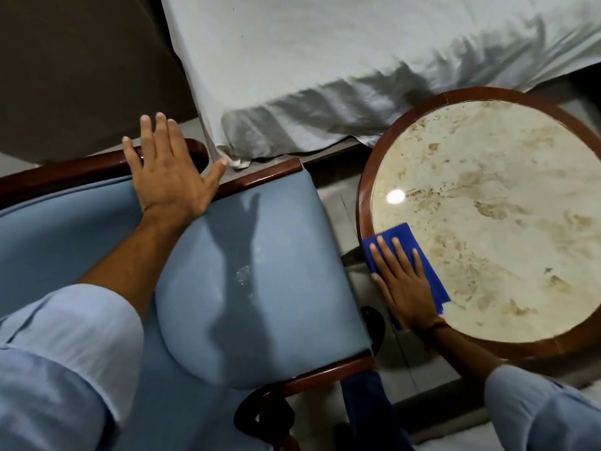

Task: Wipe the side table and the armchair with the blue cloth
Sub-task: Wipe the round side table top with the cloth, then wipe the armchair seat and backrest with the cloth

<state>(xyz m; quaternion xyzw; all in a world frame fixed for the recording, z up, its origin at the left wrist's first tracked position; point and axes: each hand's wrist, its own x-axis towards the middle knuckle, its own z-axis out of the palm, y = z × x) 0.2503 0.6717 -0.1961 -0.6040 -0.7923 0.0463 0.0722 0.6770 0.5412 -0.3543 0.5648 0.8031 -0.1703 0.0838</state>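
The round side table [367, 177] has a dark wooden rim and a cream marbled top, at the right. A folded blue cloth [429, 271] lies on its near-left edge, partly over the rim. My right hand [401, 281] presses flat on the cloth, fingers spread. The armchair [260, 288] with a pale blue seat and dark wooden frame fills the left and middle. My left hand [167, 177] rests flat on the chair's far wooden arm and upholstery, fingers apart, holding nothing.
A bed with a white sheet [325, 76] hanging over its edge stands just beyond the chair and table. A narrow strip of pale floor [338, 203] separates chair and table. A dark shoe [374, 323] shows in that gap.
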